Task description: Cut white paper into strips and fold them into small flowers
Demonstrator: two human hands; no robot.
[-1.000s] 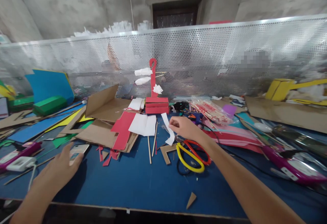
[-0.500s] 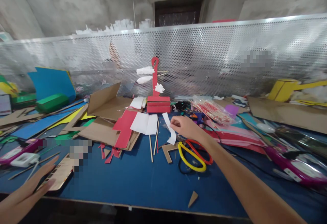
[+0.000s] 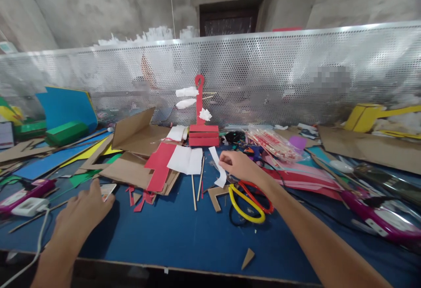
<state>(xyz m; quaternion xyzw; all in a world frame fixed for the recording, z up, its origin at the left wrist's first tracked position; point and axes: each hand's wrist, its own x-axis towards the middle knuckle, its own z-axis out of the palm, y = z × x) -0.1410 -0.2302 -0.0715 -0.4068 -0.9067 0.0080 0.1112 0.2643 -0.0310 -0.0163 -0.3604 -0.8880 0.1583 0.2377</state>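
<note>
Presently, the right hand (image 3: 238, 164) has its thumb and fingertips closed on the edge of a narrow, curling white paper strip (image 3: 221, 179), above the dark blue tabletop (image 3: 158, 235). The left hand (image 3: 82, 209) lies with bent fingers over a flat, pale phone (image 3: 108, 189); whether it grips the phone I cannot tell. Just left of the strip are a creased white paper sheet (image 3: 186, 160) and two thin wooden sticks (image 3: 193, 193); nearer the edge lie loop-shaped handles, one yellow (image 3: 256, 219), one red. Behind the right hand, a clear plastic bag with red print (image 3: 269, 143) contains a bundle of slender pale sticks. Beyond the sheet stands a low red cardboard box (image 3: 204, 138) with a hook-topped red upright (image 3: 199, 99); what the box holds cannot be seen.
</note>
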